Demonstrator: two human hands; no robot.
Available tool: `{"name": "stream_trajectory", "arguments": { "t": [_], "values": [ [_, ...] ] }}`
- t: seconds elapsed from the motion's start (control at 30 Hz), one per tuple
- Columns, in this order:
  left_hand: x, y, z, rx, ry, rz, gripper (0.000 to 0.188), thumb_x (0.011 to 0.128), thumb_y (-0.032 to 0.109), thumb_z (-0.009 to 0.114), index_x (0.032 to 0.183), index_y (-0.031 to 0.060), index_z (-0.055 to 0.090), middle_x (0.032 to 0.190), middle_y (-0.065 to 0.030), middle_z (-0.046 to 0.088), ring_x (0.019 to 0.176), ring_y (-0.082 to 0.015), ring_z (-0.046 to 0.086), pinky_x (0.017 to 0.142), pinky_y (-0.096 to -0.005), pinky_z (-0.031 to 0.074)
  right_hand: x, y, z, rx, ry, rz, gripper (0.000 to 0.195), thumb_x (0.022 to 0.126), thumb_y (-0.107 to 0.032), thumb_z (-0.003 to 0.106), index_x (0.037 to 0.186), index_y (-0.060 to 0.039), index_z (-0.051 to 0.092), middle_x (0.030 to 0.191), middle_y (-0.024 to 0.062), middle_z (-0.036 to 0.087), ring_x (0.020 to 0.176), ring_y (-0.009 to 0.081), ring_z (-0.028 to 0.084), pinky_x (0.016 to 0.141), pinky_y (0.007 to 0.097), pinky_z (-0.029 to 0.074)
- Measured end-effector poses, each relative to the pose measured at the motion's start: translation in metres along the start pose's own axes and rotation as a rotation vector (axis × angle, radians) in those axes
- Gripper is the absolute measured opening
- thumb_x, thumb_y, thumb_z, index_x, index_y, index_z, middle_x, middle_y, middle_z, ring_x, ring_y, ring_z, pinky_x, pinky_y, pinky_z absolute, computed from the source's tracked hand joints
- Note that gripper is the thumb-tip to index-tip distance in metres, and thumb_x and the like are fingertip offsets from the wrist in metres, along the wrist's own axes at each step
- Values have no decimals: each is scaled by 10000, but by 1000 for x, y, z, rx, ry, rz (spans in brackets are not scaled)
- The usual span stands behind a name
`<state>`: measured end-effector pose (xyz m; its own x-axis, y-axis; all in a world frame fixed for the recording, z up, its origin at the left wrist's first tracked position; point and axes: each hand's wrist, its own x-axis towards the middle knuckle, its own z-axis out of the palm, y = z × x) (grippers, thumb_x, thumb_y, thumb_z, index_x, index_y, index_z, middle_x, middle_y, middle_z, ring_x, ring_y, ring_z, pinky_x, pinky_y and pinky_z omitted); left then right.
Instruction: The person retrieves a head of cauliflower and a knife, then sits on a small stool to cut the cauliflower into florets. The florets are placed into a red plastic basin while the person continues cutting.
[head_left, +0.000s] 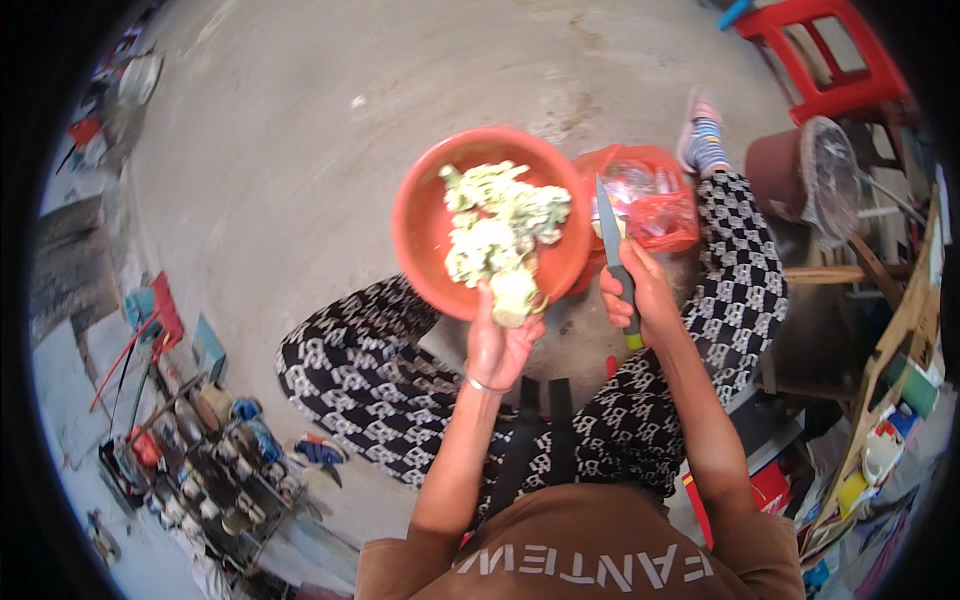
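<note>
My left hand (501, 341) grips a pale cauliflower piece (514, 296) by its cut stem, at the near rim of a red plastic basin (415, 214). Inside the basin lie more cauliflower florets (484, 236); where the held piece ends and the loose ones start is hard to tell. In my right hand (645, 292) is a kitchen knife (611, 225) with a dark handle and a green butt. Its blade points away from me, right of the basin and apart from the cauliflower. Beyond the blade sits a red plastic bag (660, 217), with a pale piece partly hidden behind the knife.
My legs in patterned trousers (352, 360) flank the basin on a concrete floor (300, 150). A red plastic stool (825, 60) and a brown bucket (780, 176) with a plastic-covered top stand at the right. A shoe rack (217, 472) and a red dustpan (166, 315) are at the left.
</note>
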<state>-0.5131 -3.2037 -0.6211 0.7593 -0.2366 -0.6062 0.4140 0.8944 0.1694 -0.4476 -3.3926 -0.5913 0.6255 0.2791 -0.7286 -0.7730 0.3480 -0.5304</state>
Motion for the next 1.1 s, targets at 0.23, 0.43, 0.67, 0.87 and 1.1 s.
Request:
{"name": "stream_trajectory", "arguments": {
  "t": [0.23, 0.43, 0.67, 0.87, 1.1],
  "values": [
    [9, -9, 21, 12, -38, -90, 455, 950, 468, 291, 1152, 103, 472, 934, -78, 561, 635, -117, 439, 529, -231, 376, 72, -20, -74, -166, 316, 5, 217, 971, -337, 330, 973, -135, 408, 607, 16, 439, 375, 85, 343, 330, 243, 289],
    [13, -11, 24, 35, -68, -89, 486, 948, 491, 269, 1150, 100, 476, 970, -74, 570, 650, -111, 453, 516, -221, 381, 114, -21, -93, -94, 296, 154, 209, 969, -327, 298, 1017, -135, 367, 609, 28, 451, 391, 95, 338, 344, 252, 303],
    [13, -17, 32, 150, 72, -106, 580, 891, 599, 302, 1186, 127, 468, 1005, -57, 584, 757, -140, 527, 528, -216, 430, 33, -14, -54, -488, 224, -154, 244, 963, -309, 337, 1083, -113, 417, 571, -6, 428, 396, 91, 364, 364, 244, 308],
    [15, -18, 14, 28, 49, -76, 406, 929, 451, 387, 1163, 134, 486, 1013, -50, 592, 894, -164, 549, 756, -359, 458, -54, 21, 3, -1029, 121, -510, 241, 924, -240, 450, 1048, -48, 526, 681, 105, 561, 573, 248, 550, 520, 339, 421],
    [10, -8, 15, -32, 42, 89, 409, 922, 370, 465, 1210, 80, 450, 1093, -74, 565, 936, -199, 543, 799, -344, 468, -59, 31, 38, -1157, 35, -627, 174, 877, -199, 525, 969, -54, 560, 803, 141, 611, 700, 361, 582, 592, 424, 457]
  ]
}}
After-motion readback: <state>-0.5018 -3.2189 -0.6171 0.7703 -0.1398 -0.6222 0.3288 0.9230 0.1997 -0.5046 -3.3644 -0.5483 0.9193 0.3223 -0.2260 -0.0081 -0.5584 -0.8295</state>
